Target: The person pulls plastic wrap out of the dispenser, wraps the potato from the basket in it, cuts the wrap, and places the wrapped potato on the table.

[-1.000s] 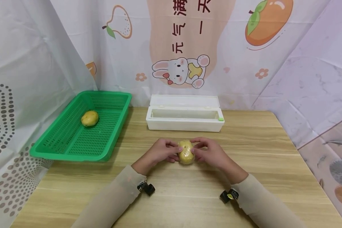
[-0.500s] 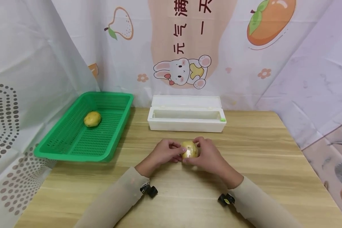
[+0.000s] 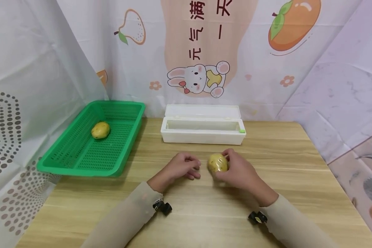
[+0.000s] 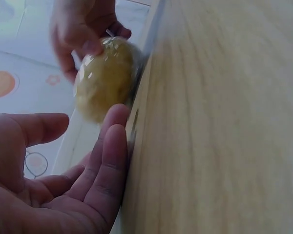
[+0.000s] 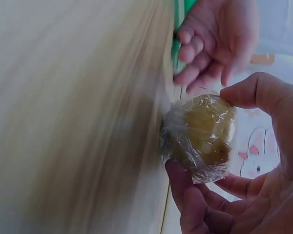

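A potato [image 3: 217, 163] wrapped in clear plastic film is held by my right hand [image 3: 240, 170], thumb on the near side and fingers on the far side. The right wrist view shows the crinkled film bunched along one side of the wrapped potato [image 5: 205, 136]. My left hand [image 3: 181, 166] rests on the table just left of it, apart from it, fingers relaxed and holding nothing. In the left wrist view the left hand's fingers [image 4: 110, 165] lie loosely spread below the potato.
A green basket [image 3: 128, 148] with a potato [image 3: 100, 130] inside stands at the left. Behind the hands is a long white cling film box [image 3: 203, 137], its lid raised. A printed curtain [image 3: 130, 69] hangs along the table's back edge.
Both hands were on the wrapped potato before. The left hand has let go, and the right hand has carried the potato to the right.
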`<state>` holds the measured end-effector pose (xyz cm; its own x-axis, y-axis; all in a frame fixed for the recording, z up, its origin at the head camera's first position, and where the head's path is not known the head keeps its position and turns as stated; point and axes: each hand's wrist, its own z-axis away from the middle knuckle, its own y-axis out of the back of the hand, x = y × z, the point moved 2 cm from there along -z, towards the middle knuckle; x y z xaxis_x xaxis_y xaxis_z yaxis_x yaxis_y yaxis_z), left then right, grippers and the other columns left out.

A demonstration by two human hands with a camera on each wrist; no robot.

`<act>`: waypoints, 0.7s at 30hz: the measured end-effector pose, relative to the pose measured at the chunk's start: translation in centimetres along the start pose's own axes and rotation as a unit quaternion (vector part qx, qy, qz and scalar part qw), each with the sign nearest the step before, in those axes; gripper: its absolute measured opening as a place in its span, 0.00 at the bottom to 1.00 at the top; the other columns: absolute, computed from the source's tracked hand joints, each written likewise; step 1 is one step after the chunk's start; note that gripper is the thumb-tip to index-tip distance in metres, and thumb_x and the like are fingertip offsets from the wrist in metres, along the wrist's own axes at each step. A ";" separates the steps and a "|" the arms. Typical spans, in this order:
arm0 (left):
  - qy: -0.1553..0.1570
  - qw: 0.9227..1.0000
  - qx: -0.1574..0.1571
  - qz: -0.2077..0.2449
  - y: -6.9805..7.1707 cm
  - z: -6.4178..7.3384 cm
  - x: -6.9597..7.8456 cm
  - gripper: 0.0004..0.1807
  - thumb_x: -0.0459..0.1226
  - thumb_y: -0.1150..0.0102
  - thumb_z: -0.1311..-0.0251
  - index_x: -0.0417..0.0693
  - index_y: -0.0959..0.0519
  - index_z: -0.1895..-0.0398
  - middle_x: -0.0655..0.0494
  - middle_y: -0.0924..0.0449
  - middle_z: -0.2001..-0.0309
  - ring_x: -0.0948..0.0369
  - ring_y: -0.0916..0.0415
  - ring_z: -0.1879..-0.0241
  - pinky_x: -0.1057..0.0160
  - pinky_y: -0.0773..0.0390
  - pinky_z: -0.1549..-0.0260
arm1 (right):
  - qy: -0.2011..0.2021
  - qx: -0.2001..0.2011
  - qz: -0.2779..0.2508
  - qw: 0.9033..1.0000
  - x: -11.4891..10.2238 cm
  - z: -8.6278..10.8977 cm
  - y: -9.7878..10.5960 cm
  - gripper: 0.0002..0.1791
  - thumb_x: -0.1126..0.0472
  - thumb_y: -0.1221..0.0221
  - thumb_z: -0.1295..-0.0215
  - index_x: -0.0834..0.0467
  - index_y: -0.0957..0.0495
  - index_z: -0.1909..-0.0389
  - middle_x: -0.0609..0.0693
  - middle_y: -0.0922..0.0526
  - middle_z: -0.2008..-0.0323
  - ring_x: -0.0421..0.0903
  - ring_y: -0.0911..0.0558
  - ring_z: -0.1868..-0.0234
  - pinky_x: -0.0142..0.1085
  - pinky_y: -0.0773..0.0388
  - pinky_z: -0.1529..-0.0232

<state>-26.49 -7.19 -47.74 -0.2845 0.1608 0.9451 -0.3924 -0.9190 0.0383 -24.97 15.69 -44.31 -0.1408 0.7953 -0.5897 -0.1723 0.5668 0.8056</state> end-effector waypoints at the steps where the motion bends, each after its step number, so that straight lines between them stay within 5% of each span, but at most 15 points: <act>1: 0.002 1.000 -0.001 0.000 0.1 0.0 -0.1 0.16 0.40 0.42 0.38 0.38 0.24 0.53 0.40 0.19 0.57 0.50 0.15 0.67 0.57 0.17 0.71 | -0.003 0.002 0.003 1.000 0.5 0.2 0.4 0.39 0.43 0.30 0.60 0.51 0.34 0.46 0.47 0.21 0.60 0.43 0.22 0.64 0.34 0.25 0.69; 21: 0.015 1.000 -0.022 0.007 0.7 -0.2 -0.4 0.14 0.34 0.49 0.36 0.35 0.28 0.51 0.40 0.20 0.56 0.50 0.15 0.64 0.57 0.17 0.69 | -0.088 0.060 0.056 0.993 12.2 5.3 9.1 0.50 0.34 0.34 0.53 0.62 0.38 0.37 0.66 0.25 0.48 0.62 0.23 0.54 0.45 0.27 0.67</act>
<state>-26.81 -7.84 -48.10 -0.3162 0.1600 0.9351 -0.4260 -0.9047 0.0108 -23.07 31.73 -43.83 0.0222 0.8743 -0.4849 -0.0465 0.4854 0.8731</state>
